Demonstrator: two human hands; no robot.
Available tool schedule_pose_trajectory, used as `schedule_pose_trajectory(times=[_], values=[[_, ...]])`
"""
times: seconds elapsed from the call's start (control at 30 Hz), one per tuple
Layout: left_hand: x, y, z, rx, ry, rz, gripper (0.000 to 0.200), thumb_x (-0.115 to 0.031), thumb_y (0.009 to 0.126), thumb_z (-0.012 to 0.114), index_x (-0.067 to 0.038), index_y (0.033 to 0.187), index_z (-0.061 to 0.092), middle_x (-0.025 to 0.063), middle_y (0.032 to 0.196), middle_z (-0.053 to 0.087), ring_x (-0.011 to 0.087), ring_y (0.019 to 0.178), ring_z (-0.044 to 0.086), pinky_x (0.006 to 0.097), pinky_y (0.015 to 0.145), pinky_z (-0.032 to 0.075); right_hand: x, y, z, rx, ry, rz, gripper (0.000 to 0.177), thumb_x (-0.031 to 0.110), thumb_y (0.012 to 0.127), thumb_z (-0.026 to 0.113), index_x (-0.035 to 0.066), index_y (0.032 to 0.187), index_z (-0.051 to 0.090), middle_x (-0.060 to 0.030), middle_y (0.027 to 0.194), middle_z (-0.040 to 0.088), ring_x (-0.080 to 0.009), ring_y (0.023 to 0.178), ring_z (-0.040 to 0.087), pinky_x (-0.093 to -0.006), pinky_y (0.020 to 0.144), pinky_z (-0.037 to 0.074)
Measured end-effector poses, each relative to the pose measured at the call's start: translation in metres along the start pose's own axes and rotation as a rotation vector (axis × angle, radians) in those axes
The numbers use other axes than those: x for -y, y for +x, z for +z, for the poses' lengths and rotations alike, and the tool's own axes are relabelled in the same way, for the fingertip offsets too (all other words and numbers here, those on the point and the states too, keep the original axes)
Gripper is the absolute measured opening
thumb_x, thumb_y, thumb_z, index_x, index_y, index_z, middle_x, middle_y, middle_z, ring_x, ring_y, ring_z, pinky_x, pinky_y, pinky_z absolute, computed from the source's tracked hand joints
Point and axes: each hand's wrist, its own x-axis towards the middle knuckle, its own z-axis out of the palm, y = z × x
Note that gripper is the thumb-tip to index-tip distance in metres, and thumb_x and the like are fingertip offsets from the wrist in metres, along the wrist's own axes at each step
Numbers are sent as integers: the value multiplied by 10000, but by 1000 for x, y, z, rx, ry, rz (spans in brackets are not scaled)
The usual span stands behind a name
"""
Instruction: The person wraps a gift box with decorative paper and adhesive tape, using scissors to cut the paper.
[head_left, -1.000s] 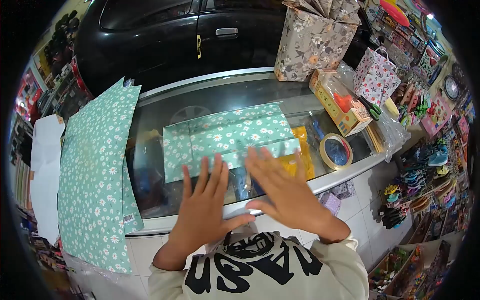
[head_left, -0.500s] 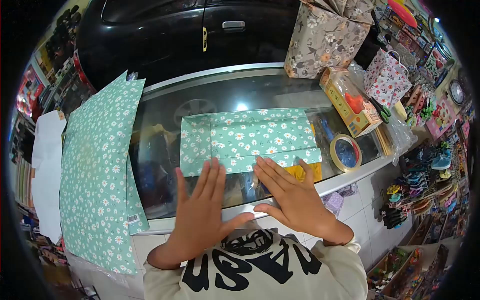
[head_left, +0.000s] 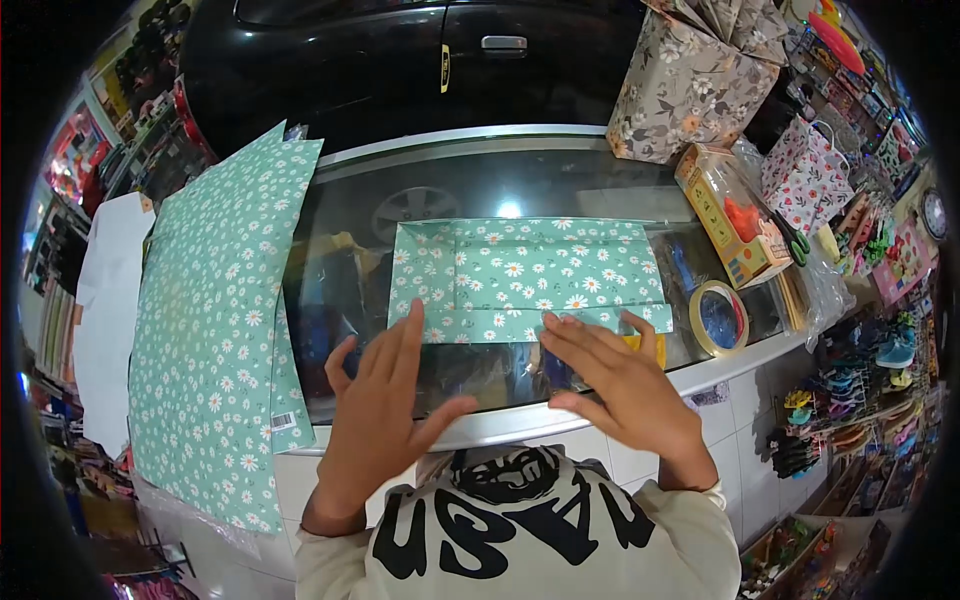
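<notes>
A folded sheet of green daisy-print wrapping paper (head_left: 525, 275) lies flat on the glass counter (head_left: 450, 190). My left hand (head_left: 385, 405) rests flat on the glass, fingers spread, its fingertips touching the paper's near left edge. My right hand (head_left: 620, 385) lies flat as well, fingertips pressing the folded near edge toward the right. Neither hand holds anything.
Larger sheets of the same green paper (head_left: 215, 320) hang over the counter's left end. A tape roll (head_left: 720, 318), a yellow toy box (head_left: 730, 215), scissors (head_left: 800, 240), a floral gift bag (head_left: 810, 175) and a grey floral paper bag (head_left: 695, 85) stand right. A black car (head_left: 400, 70) is parked behind.
The folded paper now lies farther from my body and flatter. Both hands have slid back so that only the fingertips touch its near edge.
</notes>
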Motion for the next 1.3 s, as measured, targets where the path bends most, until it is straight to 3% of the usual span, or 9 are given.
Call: schedule_pose_trajectory(times=[0.13,0.23,0.37,0.47,0.6,0.73,0.9,1.13,1.3], values=[[11,13,10,-276,-42,7,764,-387,860,675,-8,1439,354,134,1223,550,259,1068,530,426,970,324,-8,12,-3,-171,16,-16,527,324,912,593,119,1383,475,-82,1440,458,-242,1290,444,-459,1095,220],[8,11,1,-216,-154,2,653,-282,850,699,-21,1390,440,90,1133,611,245,1017,563,390,942,361,-14,18,3,-196,-49,-20,465,198,908,577,124,1359,493,-87,1361,497,-246,1275,442,-477,1076,249],[0,5,-17,60,-466,393,519,-58,724,763,-61,1219,605,82,1147,667,241,993,620,437,988,372,-24,22,-1,-197,-213,39,518,34,824,571,139,1328,520,-113,1345,482,-273,1279,432,-487,1057,267],[-6,5,-14,-77,-441,492,460,-108,818,696,-107,1265,588,51,1185,646,238,1056,584,413,997,370,-8,18,-4,-433,-202,-34,569,-7,765,564,155,1309,535,-135,1369,460,-308,1254,447,-481,1057,263],[1,10,-6,-336,-82,85,392,-183,878,647,-91,1254,588,120,1271,589,296,1195,523,471,1074,327,17,3,-6,-203,126,-283,337,216,849,674,142,1176,639,-145,1377,456,-325,1259,442,-450,1028,362],[6,1,-8,-135,-149,153,416,-265,849,691,-82,1213,608,109,1249,594,281,1120,568,483,1068,333,10,3,10,-186,165,-224,347,342,856,686,114,1114,650,-161,1396,446,-369,1237,485,-454,969,449],[-4,4,0,-116,-109,231,392,-278,819,719,-82,1144,620,79,1170,605,245,1020,588,450,1058,350,-5,-2,3,-283,219,36,256,186,897,645,-19,960,505,-203,1312,500,-368,1012,602,-394,780,528],[-9,14,12,-299,-194,126,234,-149,803,668,-62,992,560,124,1196,579,338,1045,561,456,995,392,-19,-9,7,-533,115,33,229,142,830,715,-6,921,565,-180,1216,570,-352,1028,576,-426,867,467],[-3,13,15,-287,-178,102,362,-80,799,613,-39,1156,568,168,1241,570,362,1090,546,465,974,397,-25,-11,7,-487,85,106,224,154,817,725,8,906,582,-148,1140,589,-319,1025,564,-421,878,418]])
